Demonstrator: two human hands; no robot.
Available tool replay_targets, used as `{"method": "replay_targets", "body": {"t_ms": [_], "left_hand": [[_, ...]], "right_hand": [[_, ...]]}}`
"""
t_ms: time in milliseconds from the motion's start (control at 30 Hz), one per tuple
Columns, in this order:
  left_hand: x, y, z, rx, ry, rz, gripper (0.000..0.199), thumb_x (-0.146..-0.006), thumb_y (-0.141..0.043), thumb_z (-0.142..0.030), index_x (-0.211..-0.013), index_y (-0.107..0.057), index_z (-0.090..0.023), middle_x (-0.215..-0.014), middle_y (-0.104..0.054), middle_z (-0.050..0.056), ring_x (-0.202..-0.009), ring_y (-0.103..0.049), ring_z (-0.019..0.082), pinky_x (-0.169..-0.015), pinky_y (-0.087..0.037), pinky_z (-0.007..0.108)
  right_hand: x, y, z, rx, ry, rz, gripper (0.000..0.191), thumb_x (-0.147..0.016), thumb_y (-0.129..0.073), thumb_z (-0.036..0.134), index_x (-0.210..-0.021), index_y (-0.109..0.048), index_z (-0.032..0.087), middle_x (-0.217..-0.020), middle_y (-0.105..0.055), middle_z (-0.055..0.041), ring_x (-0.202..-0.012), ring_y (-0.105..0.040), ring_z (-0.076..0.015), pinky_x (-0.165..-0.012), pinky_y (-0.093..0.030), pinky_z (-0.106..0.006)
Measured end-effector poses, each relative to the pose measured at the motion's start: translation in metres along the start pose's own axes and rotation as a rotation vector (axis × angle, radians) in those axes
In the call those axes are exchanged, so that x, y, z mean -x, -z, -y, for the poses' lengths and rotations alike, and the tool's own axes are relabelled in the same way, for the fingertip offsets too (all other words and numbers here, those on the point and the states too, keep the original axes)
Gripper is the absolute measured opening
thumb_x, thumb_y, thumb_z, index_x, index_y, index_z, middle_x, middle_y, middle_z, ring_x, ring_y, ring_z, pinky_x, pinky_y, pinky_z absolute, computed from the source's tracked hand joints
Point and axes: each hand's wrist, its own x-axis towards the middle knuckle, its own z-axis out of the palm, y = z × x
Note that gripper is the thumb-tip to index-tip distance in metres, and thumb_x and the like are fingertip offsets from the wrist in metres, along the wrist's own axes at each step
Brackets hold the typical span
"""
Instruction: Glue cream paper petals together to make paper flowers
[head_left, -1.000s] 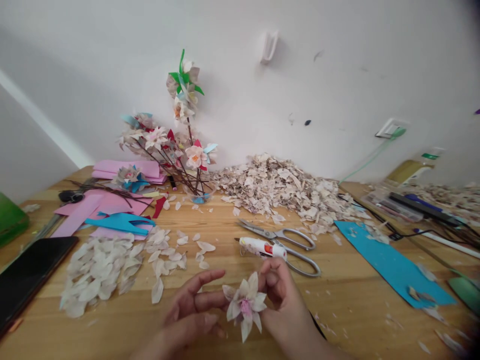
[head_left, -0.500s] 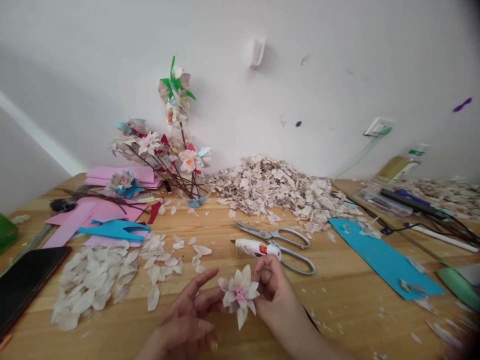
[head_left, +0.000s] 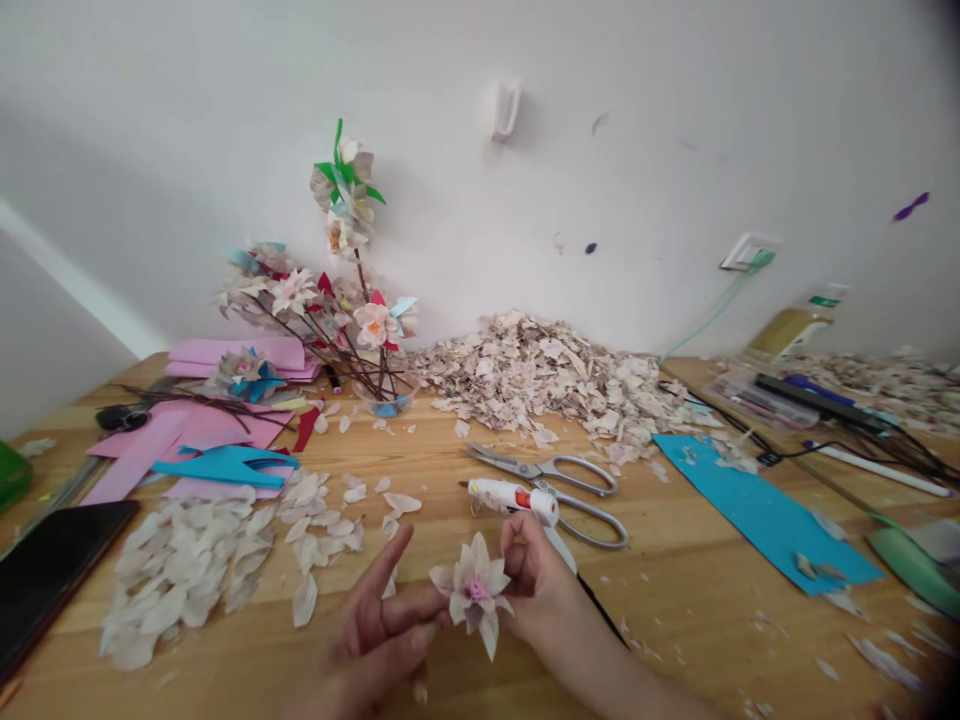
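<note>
1-handed, pinching pale flower (head_left: 475, 590) in right hand (head_left: 538, 580), holding left hand (head_left: 379, 635) loosely open beside it, near scissors (head_left: 527, 468) on desk (head_left: 427, 465).

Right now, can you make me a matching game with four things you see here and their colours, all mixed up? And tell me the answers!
1. held flower
2. scissors
3. phone
4. glue gun

A. black and flat
B. white with an orange-red mark
C. pale with a pink centre
D. silver with two loop handles

Pairs: 1-C, 2-D, 3-A, 4-B
</note>
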Motion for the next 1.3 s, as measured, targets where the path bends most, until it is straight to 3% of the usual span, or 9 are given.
{"method": "replay_targets", "body": {"t_ms": [133,200,400,533,667,867,1067,1167,1300], "left_hand": [[0.000,-0.004,-0.004,0.060,0.028,0.094,0.112,-0.057,-0.077,-0.015,-0.143,-0.005,-0.019,-0.085,-0.075,0.007,-0.081,-0.064,0.019,-0.046,-0.043,0.018],[-0.001,-0.005,-0.005,0.071,0.042,0.096,0.115,-0.055,-0.079,-0.015,-0.143,-0.005,-0.015,-0.085,-0.074,0.008,-0.075,-0.064,0.018,-0.046,-0.043,0.018],[0.000,-0.014,-0.006,-0.077,-0.028,-0.042,0.106,-0.064,-0.077,-0.026,-0.142,-0.007,-0.014,-0.053,-0.066,-0.004,-0.038,-0.047,0.005,-0.039,-0.035,0.015],[-0.003,-0.015,-0.003,-0.121,-0.019,-0.133,0.113,-0.056,-0.082,-0.023,-0.142,-0.009,-0.013,-0.041,-0.058,-0.010,-0.034,-0.042,0.005,-0.035,-0.030,0.014],[-0.006,-0.013,0.002,-0.149,-0.020,-0.223,0.116,-0.050,-0.084,-0.023,-0.140,-0.013,-0.006,-0.045,-0.064,-0.005,-0.034,-0.044,0.006,-0.034,-0.029,0.015],[-0.007,-0.012,0.003,-0.128,-0.023,-0.260,0.120,-0.043,-0.086,-0.028,-0.138,-0.017,-0.005,-0.034,-0.047,-0.014,-0.034,-0.039,0.006,-0.034,-0.025,0.016],[-0.004,-0.014,0.003,-0.070,-0.005,-0.261,0.114,-0.046,-0.085,-0.019,-0.138,-0.017,-0.012,-0.055,-0.066,-0.005,-0.040,-0.047,0.006,-0.038,-0.030,0.016],[-0.005,-0.012,0.007,-0.021,-0.023,-0.193,0.110,-0.047,-0.082,-0.015,-0.136,-0.018,-0.016,-0.078,-0.073,0.006,-0.063,-0.062,0.015,-0.043,-0.036,0.018],[-0.008,-0.002,0.001,-0.049,-0.149,-0.208,0.088,-0.050,-0.079,-0.018,-0.126,-0.035,-0.020,-0.092,-0.071,0.009,-0.078,-0.062,0.021,-0.045,-0.042,0.022]], "right_hand": [[0.000,0.002,-0.001,-0.003,0.009,0.033,0.048,-0.057,-0.078,0.023,-0.069,-0.032,0.026,-0.055,-0.054,0.0110,-0.046,-0.053,-0.0115,-0.048,-0.036,-0.021],[0.000,0.003,-0.002,-0.010,0.003,0.044,0.046,-0.058,-0.078,0.022,-0.069,-0.033,0.026,-0.055,-0.054,0.0114,-0.045,-0.051,-0.0103,-0.048,-0.035,-0.020],[-0.001,0.002,-0.007,-0.068,-0.012,0.094,0.049,-0.052,-0.081,0.018,-0.067,-0.035,0.025,-0.054,-0.054,0.0123,-0.044,-0.050,-0.0079,-0.048,-0.034,-0.018],[-0.003,0.002,-0.014,-0.151,-0.061,0.153,0.048,-0.054,-0.081,0.020,-0.069,-0.036,0.024,-0.057,-0.058,0.0108,-0.046,-0.052,-0.0073,-0.049,-0.035,-0.018],[-0.004,0.002,-0.016,-0.179,-0.121,0.133,0.050,-0.051,-0.082,0.015,-0.069,-0.037,0.022,-0.059,-0.060,0.0100,-0.051,-0.055,-0.0077,-0.052,-0.037,-0.018],[-0.007,0.004,-0.018,-0.126,-0.129,0.102,0.055,-0.044,-0.083,0.011,-0.069,-0.035,0.023,-0.053,-0.059,0.0118,-0.043,-0.049,-0.0062,-0.046,-0.032,-0.016],[-0.006,-0.003,-0.011,-0.083,-0.043,0.037,0.056,-0.044,-0.082,0.016,-0.066,-0.031,0.024,-0.052,-0.056,0.0116,-0.045,-0.049,-0.0077,-0.047,-0.032,-0.018],[-0.004,-0.004,-0.007,-0.006,0.001,-0.033,0.053,-0.047,-0.079,0.017,-0.065,-0.029,0.025,-0.052,-0.051,0.0113,-0.048,-0.051,-0.0101,-0.048,-0.033,-0.020],[-0.001,-0.001,-0.008,0.113,0.058,-0.091,0.040,-0.057,-0.067,0.017,-0.070,-0.031,0.026,-0.060,-0.049,0.0093,-0.055,-0.054,-0.0125,-0.053,-0.041,-0.024]]}}
